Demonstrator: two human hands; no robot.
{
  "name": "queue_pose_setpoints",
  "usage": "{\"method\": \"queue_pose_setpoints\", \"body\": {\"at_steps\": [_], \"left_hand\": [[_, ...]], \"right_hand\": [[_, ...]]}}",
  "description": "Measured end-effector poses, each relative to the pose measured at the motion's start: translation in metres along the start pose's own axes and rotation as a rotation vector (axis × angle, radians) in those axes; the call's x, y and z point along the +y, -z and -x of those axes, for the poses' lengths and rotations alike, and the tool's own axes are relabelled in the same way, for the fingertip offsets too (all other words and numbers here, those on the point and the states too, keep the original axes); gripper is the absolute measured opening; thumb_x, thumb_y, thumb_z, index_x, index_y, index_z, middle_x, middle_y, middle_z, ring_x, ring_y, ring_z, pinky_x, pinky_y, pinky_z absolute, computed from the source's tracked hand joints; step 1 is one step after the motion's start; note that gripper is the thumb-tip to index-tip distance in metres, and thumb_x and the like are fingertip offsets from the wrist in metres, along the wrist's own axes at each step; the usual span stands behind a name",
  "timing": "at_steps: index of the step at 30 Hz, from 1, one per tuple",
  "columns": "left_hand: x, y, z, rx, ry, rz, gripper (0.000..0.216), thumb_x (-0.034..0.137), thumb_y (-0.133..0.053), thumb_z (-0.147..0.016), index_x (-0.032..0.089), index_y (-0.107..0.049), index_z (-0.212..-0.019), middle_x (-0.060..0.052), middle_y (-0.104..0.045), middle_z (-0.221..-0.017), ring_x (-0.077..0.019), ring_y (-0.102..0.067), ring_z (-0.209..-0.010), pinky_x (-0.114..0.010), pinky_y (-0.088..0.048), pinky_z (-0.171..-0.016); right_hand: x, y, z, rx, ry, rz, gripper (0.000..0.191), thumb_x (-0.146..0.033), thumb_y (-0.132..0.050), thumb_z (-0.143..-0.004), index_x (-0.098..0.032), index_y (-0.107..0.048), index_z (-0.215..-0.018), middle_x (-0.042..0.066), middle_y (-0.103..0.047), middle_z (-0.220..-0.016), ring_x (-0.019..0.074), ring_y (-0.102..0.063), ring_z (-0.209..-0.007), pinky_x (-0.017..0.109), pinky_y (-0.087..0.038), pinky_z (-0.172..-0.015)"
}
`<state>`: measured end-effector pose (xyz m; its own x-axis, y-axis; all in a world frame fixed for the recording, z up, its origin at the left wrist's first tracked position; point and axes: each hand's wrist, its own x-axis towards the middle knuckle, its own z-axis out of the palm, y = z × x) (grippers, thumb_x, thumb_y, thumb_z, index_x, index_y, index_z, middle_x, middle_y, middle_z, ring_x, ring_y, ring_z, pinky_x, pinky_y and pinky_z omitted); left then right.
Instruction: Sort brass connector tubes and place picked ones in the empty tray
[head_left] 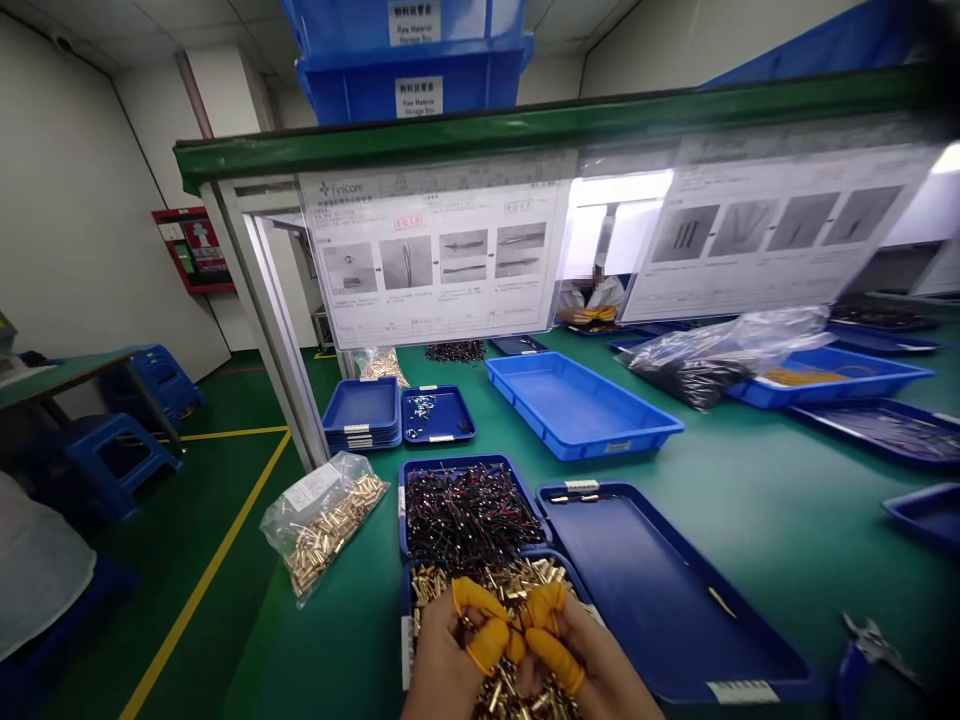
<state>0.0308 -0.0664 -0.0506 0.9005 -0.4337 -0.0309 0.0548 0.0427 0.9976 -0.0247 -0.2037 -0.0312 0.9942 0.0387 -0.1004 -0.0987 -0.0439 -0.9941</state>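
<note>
Both hands are held low over the brass-coloured sleeves point(427, 585), fingertips brought almost together, and the work is pinched right there in the middle! The left hand point(450, 655) is curled nearly closed, the right hand point(581, 640) is bent in to meet it, and yellow finger cots point(489, 645) are worn on both. Whether anything is gripped between those tips cannot be told; the view is blocked by the fingers themselves.

Now the key line: the sleeves are heaped directly beneath and around both hands, long axes pointed every which way, with no common direction to be read. Straight ahead, just beyond the fingertips, black and red wire leads point(472, 510) are piled in a tangle, and the left hand is set a little nearer to them.

On to the containers! The sleeves are held in a blue tray point(406, 590), butted against the leads tray point(457, 461). To the right, nearer the right hand, a long dark-blue tray point(645, 560) is laid slantwise, with a few small pieces scattered inside. Off to the left, more sleeves are packed in a clear plastic bag point(337, 530). Farther back, small silvery bits point(421, 408) are gathered in a little square tray point(442, 428), beside stacked trays point(364, 405).
</note>
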Motion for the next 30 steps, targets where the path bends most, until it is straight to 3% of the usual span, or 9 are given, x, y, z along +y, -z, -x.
{"method": "queue_pose_setpoints", "body": {"at_steps": [5, 8, 11, 15, 20, 23, 26, 30], "left_hand": [[0.01, -0.006, 0.009, 0.036, -0.013, -0.08, 0.019, 0.028, -0.058, -0.066, 0.013, -0.046, -0.064, 0.001, -0.045, -0.06, -0.0085, -0.043, -0.058, -0.018, -0.033, -0.054], [0.01, -0.008, 0.013, 0.014, -0.021, -0.158, 0.017, 0.029, -0.056, -0.07, 0.014, -0.048, -0.07, 0.0, -0.047, -0.065, -0.0093, -0.043, -0.06, -0.019, -0.034, -0.055], [0.01, -0.007, 0.015, -0.007, -0.052, -0.234, 0.016, 0.029, -0.048, -0.078, 0.015, -0.051, -0.086, -0.003, -0.052, -0.082, -0.0124, -0.048, -0.074, -0.023, -0.039, -0.068], [0.005, -0.005, 0.014, 0.008, -0.039, -0.353, 0.022, 0.026, -0.036, -0.085, 0.018, -0.048, -0.102, -0.006, -0.052, -0.098, -0.0168, -0.048, -0.092, -0.03, -0.037, -0.083], [-0.002, -0.004, 0.007, 0.078, -0.04, -0.198, 0.026, 0.009, -0.037, -0.078, 0.016, -0.049, -0.101, -0.008, -0.055, -0.103, -0.015, -0.054, -0.088, -0.031, -0.04, -0.086], [-0.001, -0.005, 0.005, 0.135, -0.043, -0.178, 0.023, 0.011, -0.045, -0.075, 0.015, -0.052, -0.097, -0.008, -0.055, -0.102, -0.0177, -0.053, -0.097, -0.032, -0.04, -0.089], [0.003, -0.005, 0.005, 0.137, -0.111, -0.196, 0.015, 0.014, -0.048, -0.075, 0.015, -0.055, -0.088, -0.007, -0.053, -0.098, -0.0187, -0.052, -0.097, -0.031, -0.043, -0.086], [0.006, -0.007, 0.006, 0.103, -0.163, -0.213, 0.019, 0.009, -0.044, -0.075, 0.015, -0.057, -0.086, -0.005, -0.052, -0.095, -0.016, -0.052, -0.093, -0.029, -0.043, -0.085]], "right_hand": [[0.009, 0.006, -0.002, -0.051, 0.031, -0.074, 0.041, -0.056, -0.042, -0.076, -0.016, -0.041, -0.083, 0.003, -0.06, -0.07, 0.0069, -0.059, -0.064, 0.018, -0.048, -0.064], [0.008, 0.004, -0.002, -0.056, -0.056, -0.099, 0.036, -0.048, -0.051, -0.073, -0.017, -0.042, -0.086, -0.001, -0.057, -0.065, 0.0059, -0.057, -0.058, 0.017, -0.047, -0.058], [-0.001, 0.003, -0.002, -0.052, -0.157, 0.006, 0.028, -0.038, -0.058, -0.068, -0.014, -0.05, -0.08, -0.003, -0.054, -0.063, 0.0038, -0.053, -0.053, 0.015, -0.044, -0.054], [-0.006, 0.006, -0.003, 0.04, -0.162, 0.09, 0.029, -0.039, -0.06, -0.064, -0.012, -0.049, -0.064, -0.004, -0.044, -0.06, 0.0013, -0.043, -0.052, 0.013, -0.038, -0.048], [0.001, 0.011, -0.005, 0.088, -0.054, 0.298, 0.02, -0.033, -0.049, -0.073, -0.014, -0.045, -0.07, 0.0, -0.053, -0.071, 0.005, -0.046, -0.067, 0.013, -0.037, -0.059], [0.002, 0.012, -0.005, 0.077, -0.01, 0.472, 0.013, -0.02, -0.037, -0.077, -0.014, -0.048, -0.073, 0.001, -0.057, -0.076, 0.0062, -0.047, -0.069, 0.014, -0.033, -0.061], [-0.001, 0.011, -0.004, 0.073, -0.012, 0.606, 0.021, -0.004, -0.031, -0.07, -0.013, -0.05, -0.074, 0.001, -0.057, -0.073, 0.0056, -0.045, -0.064, 0.014, -0.028, -0.058], [-0.003, 0.009, -0.004, 0.035, 0.039, 0.636, 0.024, -0.008, -0.03, -0.072, -0.013, -0.052, -0.079, 0.002, -0.058, -0.074, 0.0063, -0.045, -0.064, 0.015, -0.027, -0.059]]}}
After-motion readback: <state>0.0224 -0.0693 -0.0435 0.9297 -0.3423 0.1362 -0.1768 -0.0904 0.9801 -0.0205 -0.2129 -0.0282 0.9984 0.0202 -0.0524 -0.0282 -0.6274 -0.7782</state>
